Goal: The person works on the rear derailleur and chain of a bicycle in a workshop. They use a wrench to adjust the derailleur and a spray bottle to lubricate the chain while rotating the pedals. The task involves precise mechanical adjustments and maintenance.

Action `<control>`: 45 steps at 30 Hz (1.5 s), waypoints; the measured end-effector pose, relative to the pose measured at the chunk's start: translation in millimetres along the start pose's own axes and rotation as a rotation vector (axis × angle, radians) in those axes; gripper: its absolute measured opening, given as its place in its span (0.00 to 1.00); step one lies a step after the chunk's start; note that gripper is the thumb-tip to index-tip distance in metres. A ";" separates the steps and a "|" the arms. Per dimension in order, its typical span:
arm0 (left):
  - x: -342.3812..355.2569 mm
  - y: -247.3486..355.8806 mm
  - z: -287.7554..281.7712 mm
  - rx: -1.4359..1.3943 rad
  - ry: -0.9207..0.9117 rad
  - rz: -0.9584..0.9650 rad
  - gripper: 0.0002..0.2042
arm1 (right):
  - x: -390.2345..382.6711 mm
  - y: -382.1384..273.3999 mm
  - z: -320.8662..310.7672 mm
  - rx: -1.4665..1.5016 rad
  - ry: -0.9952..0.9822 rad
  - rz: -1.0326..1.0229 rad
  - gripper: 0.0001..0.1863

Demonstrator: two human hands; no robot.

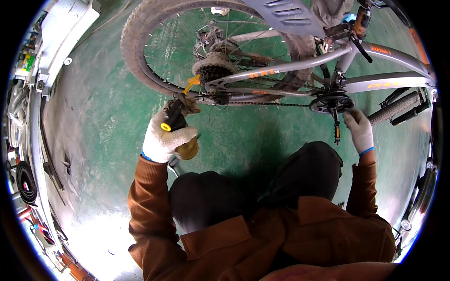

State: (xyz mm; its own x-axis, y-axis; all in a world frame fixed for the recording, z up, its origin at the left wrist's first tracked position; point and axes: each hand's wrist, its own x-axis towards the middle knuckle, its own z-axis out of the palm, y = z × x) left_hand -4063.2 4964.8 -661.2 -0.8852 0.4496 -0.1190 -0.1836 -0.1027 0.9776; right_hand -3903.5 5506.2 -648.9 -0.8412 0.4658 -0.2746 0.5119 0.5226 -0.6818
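Note:
A grey bicycle with orange markings (281,69) stands in front of me. My left hand (159,136), in a white work glove, is closed around an oil can (187,149) with a rounded yellowish body and a black head. Its yellow spout points at the sprocket cassette (213,69) of the rear wheel (136,47). My right hand (360,131), gloved the same way, has its fingers bent together beside the chainring (323,104) and the pedal (337,130). What its fingertips hold, if anything, I cannot make out. The chain (276,104) runs between cassette and chainring.
The green floor (229,140) is scuffed. The front tyre (396,107) is turned out at the right. A metal tool (173,165) lies by my left knee. A white bench (68,33) and a coil of black hose (26,182) line the left edge.

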 end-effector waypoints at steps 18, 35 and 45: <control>-4.1 -10.7 4.9 -0.028 0.100 -0.088 0.31 | 22.6 125.3 62.6 0.090 0.081 0.368 0.15; 7.5 -16.8 7.3 0.003 0.171 -0.129 0.29 | 12.5 87.4 -58.5 0.163 0.237 0.134 0.17; -0.1 -13.1 12.7 -0.058 0.163 -0.075 0.29 | -8.4 -15.0 -64.5 0.711 0.054 0.046 0.23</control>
State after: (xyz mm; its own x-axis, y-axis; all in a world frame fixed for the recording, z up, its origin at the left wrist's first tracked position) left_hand -4055.3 4977.3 -671.8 -0.9248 0.3086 -0.2223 -0.2717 -0.1270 0.9540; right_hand -3893.0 5540.5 -592.6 -0.8023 0.5203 -0.2925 0.2940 -0.0819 -0.9523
